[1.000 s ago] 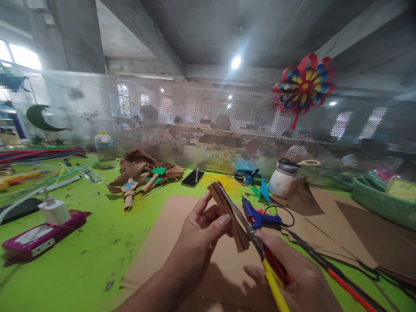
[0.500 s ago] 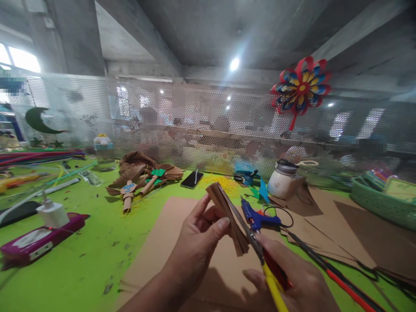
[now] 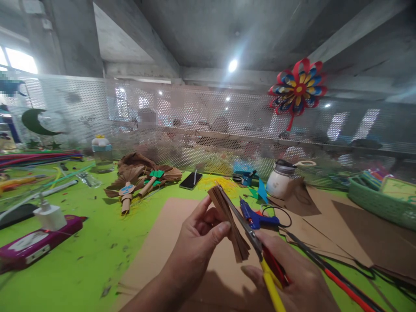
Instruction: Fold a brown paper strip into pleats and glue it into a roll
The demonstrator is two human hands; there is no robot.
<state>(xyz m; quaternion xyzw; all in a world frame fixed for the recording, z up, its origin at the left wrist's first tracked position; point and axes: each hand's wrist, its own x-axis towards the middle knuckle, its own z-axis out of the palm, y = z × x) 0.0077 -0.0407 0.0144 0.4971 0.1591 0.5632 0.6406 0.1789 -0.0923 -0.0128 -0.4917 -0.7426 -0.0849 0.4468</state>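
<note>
Between the thumb and fingers of my left hand (image 3: 198,242) is a folded stack of brown paper (image 3: 227,221), held tilted with its layers fanning apart at the lower end. My right hand (image 3: 292,268) grips scissors (image 3: 271,281) with yellow and red handles. Their metal blades lie along the right edge of the folded paper, pointing up and away from me; whether they are cutting into it I cannot tell. Beneath both hands lies a large sheet of brown paper (image 3: 162,242). A blue glue gun (image 3: 256,216) rests just beyond the scissors.
Paper fan figures (image 3: 143,182), a phone (image 3: 190,180) and yellow shredded strands (image 3: 217,185) lie toward the back. A white jar (image 3: 280,180) and a green basket (image 3: 380,203) stand right, near more brown paper. At left is a purple power strip (image 3: 39,242) with a white plug.
The view has shifted slightly. My hands keep nearly the same pose, and the lower end of the folded paper has dipped a little.
</note>
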